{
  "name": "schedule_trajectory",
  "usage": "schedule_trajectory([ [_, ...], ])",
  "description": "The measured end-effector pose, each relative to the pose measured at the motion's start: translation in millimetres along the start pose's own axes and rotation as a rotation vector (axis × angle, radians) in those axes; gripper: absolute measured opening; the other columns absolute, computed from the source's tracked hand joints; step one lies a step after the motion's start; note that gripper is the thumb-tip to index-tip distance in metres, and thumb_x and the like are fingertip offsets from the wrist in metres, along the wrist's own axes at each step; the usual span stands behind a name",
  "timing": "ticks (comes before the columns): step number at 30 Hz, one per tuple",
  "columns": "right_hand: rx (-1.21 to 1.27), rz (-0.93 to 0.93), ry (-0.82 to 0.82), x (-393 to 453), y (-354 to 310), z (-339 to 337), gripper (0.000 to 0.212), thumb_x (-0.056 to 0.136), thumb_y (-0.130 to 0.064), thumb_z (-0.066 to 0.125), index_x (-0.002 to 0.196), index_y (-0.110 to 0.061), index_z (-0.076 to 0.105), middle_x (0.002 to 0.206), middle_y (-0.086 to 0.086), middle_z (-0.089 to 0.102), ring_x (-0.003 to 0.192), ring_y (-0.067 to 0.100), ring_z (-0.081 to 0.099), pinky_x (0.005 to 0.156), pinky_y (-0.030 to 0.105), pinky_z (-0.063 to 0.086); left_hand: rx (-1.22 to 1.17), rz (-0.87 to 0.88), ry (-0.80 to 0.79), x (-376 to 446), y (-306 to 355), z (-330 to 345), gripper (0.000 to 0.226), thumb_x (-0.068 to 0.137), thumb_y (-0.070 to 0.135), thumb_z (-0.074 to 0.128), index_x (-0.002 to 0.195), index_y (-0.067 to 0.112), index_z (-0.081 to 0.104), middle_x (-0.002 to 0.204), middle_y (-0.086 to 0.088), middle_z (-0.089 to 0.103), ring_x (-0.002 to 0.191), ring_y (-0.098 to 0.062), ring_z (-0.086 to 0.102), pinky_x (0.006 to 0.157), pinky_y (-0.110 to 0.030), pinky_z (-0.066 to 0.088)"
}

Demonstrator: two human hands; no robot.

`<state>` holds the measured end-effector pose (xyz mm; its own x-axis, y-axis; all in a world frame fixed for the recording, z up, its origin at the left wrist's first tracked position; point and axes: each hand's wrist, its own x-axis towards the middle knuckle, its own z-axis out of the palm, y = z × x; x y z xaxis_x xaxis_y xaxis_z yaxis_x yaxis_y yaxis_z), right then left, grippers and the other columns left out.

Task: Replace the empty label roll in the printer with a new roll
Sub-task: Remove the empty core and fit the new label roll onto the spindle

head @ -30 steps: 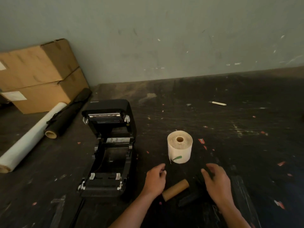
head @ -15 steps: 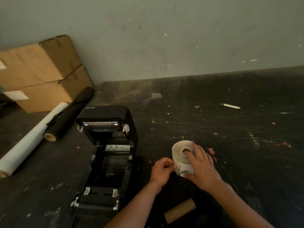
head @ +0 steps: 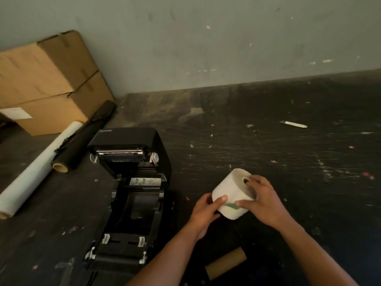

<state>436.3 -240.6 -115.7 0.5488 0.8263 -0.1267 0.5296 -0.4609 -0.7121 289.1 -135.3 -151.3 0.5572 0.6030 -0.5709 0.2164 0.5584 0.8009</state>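
Beside open printer (head: 132, 195), label roll (head: 232, 193) gripped between both hands' fingers (head: 221, 198).

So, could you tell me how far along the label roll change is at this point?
Done: the printer lid is open, its bay looks empty, and the bare cardboard core lies on the table in front of the person. In hand: the left hand and right hand hold the new label roll beside the printer. Left: seat the roll in the bay and close the lid.
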Motion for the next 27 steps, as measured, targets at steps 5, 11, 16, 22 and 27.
schedule_trajectory([
  [5, 0.566, 0.184, -0.101, -8, 11, -2, 0.050, 0.070, -0.023, 0.080, 0.115, -0.022, 0.060, 0.127, 0.000, 0.051, 0.114, 0.018, 0.053, 0.096, 0.047, 0.049, 0.025, -0.127, -0.077, -5, 24, 7, 0.064, 0.067, 0.034, 0.083, 0.123, 0.017, 0.057, 0.117, -0.008, 0.068, 0.106, -0.023, 0.064, 0.087, -0.041, 0.056],
  [11, 0.869, 0.367, -0.157, -22, 16, 4, 0.044, 0.061, -0.025, 0.079, 0.103, -0.022, 0.065, 0.102, 0.003, 0.071, 0.088, 0.014, 0.070, 0.063, 0.027, 0.055, 0.122, -0.167, 0.109, -8, 26, 19, 0.077, 0.060, 0.037, 0.088, 0.123, 0.010, 0.053, 0.113, -0.009, 0.066, 0.098, -0.023, 0.064, 0.087, -0.041, 0.055],
  [16, 0.752, 0.437, -0.193, -29, 20, -4, 0.038, 0.083, -0.025, 0.067, 0.119, -0.017, 0.057, 0.117, 0.003, 0.061, 0.103, 0.019, 0.058, 0.096, 0.048, 0.047, 0.177, -0.111, 0.162, -12, 26, 34, 0.075, 0.061, 0.040, 0.086, 0.122, 0.014, 0.052, 0.101, -0.003, 0.064, 0.085, -0.016, 0.060, 0.060, -0.029, 0.046],
  [22, 0.154, 0.104, 0.180, -27, 0, -32, 0.054, 0.080, -0.027, 0.071, 0.130, -0.023, 0.050, 0.141, 0.002, 0.045, 0.128, 0.019, 0.044, 0.105, 0.040, 0.040, 0.151, -0.043, 0.205, -7, 25, 39, 0.068, 0.064, 0.039, 0.085, 0.117, 0.017, 0.050, 0.098, -0.002, 0.062, 0.086, -0.016, 0.062, 0.064, -0.031, 0.052],
  [27, -0.079, -0.040, 0.019, -21, -18, -13, 0.033, 0.084, -0.024, 0.066, 0.116, -0.029, 0.062, 0.150, -0.001, 0.034, 0.140, 0.017, 0.029, 0.112, 0.041, 0.029, 0.174, -0.028, 0.214, -7, 21, 39, 0.060, 0.063, 0.042, 0.084, 0.108, 0.020, 0.050, 0.099, -0.003, 0.065, 0.085, -0.016, 0.064, 0.057, -0.029, 0.050],
])
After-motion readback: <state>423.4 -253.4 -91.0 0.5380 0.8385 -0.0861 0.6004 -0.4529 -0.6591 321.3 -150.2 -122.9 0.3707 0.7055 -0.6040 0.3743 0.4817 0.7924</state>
